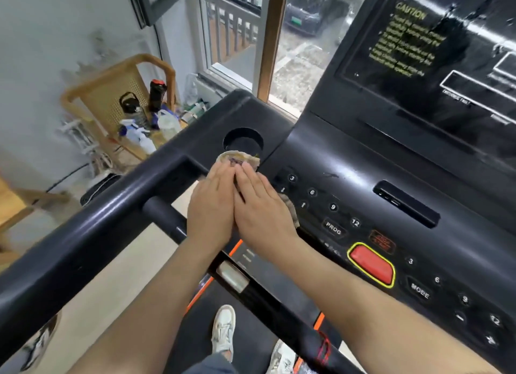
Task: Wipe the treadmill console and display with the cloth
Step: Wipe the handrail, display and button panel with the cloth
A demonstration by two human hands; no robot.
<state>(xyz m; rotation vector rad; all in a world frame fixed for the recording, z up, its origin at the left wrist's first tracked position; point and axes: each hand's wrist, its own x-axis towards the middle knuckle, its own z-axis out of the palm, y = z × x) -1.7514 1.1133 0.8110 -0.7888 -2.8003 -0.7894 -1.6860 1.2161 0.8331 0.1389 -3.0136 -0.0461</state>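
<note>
Left hand [210,206] and right hand [262,206], fingers straight, press the cloth [240,158] onto the treadmill console [349,161]. The cloth is mostly hidden beneath them, perhaps patterned.

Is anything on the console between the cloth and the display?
Nothing visible does. The cloth lies under the left hand and right hand, by the cup holder; from there to the display the console shows only flush number keys and a recessed slot.

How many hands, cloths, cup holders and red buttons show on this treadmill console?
Hands: 2, left hand and right hand, both flat on the cloth
Cloth: 1
Cup holder: 1
Red button: 1
Total: 5
</note>
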